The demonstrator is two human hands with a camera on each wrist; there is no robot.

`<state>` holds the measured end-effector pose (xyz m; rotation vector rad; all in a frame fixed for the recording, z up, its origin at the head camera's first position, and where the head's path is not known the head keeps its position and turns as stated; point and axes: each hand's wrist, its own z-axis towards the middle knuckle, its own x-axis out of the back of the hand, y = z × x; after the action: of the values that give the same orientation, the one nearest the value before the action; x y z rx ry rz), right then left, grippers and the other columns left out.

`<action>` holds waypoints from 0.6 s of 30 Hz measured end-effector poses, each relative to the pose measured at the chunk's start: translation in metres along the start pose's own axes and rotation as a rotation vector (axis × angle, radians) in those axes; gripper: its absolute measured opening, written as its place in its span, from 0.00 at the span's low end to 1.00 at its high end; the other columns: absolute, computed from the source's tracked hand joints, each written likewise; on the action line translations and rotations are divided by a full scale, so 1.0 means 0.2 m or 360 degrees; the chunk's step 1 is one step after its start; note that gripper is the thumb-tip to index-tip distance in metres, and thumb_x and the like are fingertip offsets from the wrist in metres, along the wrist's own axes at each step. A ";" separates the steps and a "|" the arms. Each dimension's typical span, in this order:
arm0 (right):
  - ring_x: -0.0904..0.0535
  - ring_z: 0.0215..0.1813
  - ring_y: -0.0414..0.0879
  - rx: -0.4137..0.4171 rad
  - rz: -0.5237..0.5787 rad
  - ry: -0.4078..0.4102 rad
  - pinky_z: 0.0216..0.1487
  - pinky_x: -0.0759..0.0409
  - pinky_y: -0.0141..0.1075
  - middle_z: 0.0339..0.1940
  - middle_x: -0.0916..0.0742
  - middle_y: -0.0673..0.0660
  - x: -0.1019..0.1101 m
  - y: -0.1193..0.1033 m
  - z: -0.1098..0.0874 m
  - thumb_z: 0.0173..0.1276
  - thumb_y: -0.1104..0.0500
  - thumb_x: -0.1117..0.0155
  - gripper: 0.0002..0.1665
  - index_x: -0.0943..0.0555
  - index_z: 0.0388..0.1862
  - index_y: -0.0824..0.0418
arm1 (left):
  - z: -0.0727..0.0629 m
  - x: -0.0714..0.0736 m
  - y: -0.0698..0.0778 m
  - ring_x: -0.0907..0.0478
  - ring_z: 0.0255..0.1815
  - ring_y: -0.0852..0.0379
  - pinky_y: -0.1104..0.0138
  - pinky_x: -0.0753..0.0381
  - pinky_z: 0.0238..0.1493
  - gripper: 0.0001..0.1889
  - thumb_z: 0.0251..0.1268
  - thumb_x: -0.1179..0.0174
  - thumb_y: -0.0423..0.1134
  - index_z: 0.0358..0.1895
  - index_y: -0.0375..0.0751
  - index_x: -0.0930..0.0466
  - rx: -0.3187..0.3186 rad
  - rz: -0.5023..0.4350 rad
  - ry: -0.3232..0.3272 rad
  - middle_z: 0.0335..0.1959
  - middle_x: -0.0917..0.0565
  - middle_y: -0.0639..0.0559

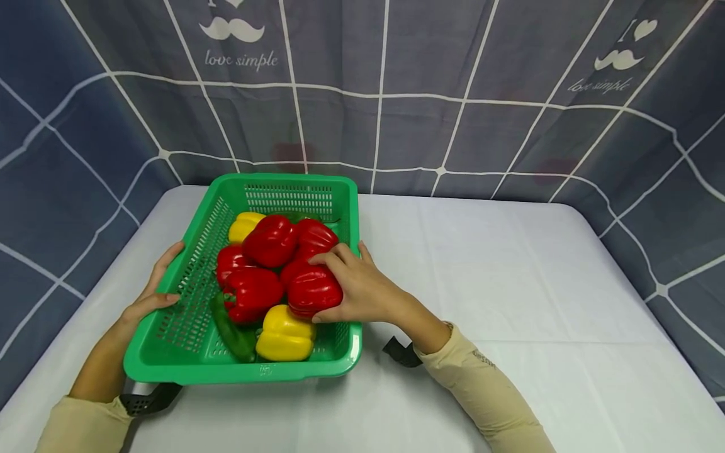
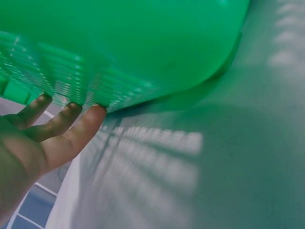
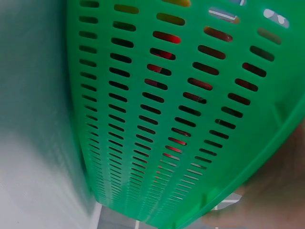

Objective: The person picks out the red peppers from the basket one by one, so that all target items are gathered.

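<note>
A green slotted plastic basket (image 1: 187, 371) stands on the left part of the table, filled with bell peppers and long green peppers. My left hand (image 1: 148, 296) holds its left side, thumb over the rim and fingers outside; in the left wrist view the fingertips (image 2: 97, 114) touch the slotted wall. My right hand (image 1: 365, 286) reaches over the right rim and grips a red bell pepper (image 1: 314, 290), thumb at its near side and fingers over its top. Several other red peppers (image 1: 255, 292) lie beside it. A yellow bell pepper (image 1: 286, 333) sits in front, next to a long green pepper (image 1: 232, 330).
Another yellow pepper (image 1: 245, 226) lies at the back of the basket, near a green one partly hidden. The table (image 1: 481, 270) has a white cover. Dark gridded cloth (image 1: 419, 126) hangs behind and at both sides. Black wrist straps (image 1: 402, 352) show below the hands.
</note>
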<state>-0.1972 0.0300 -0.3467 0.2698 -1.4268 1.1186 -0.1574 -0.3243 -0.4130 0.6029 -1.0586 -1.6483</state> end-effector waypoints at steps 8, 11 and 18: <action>0.36 0.59 0.44 0.0021 0.0050 0.0082 0.65 0.51 0.62 0.52 0.29 0.53 0.01 0.00 0.00 0.44 0.44 0.27 0.41 0.33 0.56 0.52 | 0.00 -0.01 0.01 0.56 0.67 0.71 0.79 0.59 0.61 0.45 0.43 0.67 0.20 0.72 0.49 0.58 0.0065 -0.0061 0.0016 0.68 0.54 0.64; 0.36 0.59 0.43 0.0030 0.0048 0.0102 0.65 0.51 0.62 0.52 0.29 0.53 0.02 0.00 0.00 0.44 0.44 0.27 0.41 0.33 0.56 0.52 | 0.01 0.01 0.00 0.57 0.67 0.71 0.79 0.65 0.62 0.44 0.43 0.65 0.21 0.72 0.50 0.56 -0.0036 0.0044 -0.0017 0.68 0.51 0.65; 0.36 0.59 0.43 0.0043 0.0050 0.0163 0.64 0.49 0.61 0.52 0.28 0.53 0.05 0.00 0.00 0.44 0.45 0.26 0.43 0.33 0.58 0.53 | 0.01 0.02 -0.01 0.61 0.68 0.71 0.77 0.72 0.61 0.45 0.40 0.65 0.21 0.71 0.50 0.55 -0.0043 0.0120 0.0005 0.68 0.50 0.66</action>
<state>-0.2001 0.0346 -0.3374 0.2071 -1.3300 1.1617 -0.1610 -0.3263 -0.4139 0.5411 -1.0429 -1.5932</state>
